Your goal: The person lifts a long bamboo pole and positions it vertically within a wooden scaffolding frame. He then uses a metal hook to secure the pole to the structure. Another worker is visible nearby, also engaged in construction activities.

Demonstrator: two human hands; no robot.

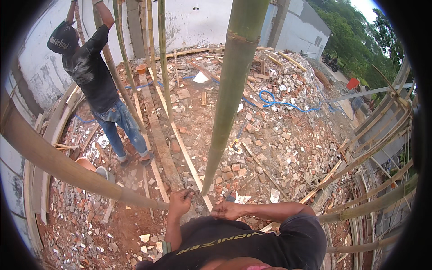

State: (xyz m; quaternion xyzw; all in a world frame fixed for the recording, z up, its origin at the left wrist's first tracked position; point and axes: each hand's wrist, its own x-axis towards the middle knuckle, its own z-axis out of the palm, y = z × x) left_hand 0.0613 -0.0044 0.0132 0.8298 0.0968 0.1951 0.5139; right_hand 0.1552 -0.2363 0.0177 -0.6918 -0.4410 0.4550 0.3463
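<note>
My left hand (181, 202) is in front of my body, its fingers drawn together in a pinch beside the end of a thick bamboo pole (81, 177) that comes in from the left. To its right, my right hand (226, 210) also has its fingers pressed together. Whatever they hold, if anything, is too small to make out. A green bamboo pole (229, 81) rises just beyond and between the hands. I cannot tell whether either hand touches a pole.
At the upper left a person in a dark shirt (92, 72) reaches up beside several thinner poles (163, 63). Broken brick and rubble (270, 144) cover the ground, crossed by wooden strips (182, 141) and a blue hose (288, 105). Bamboo scaffolding (373, 177) stands on the right.
</note>
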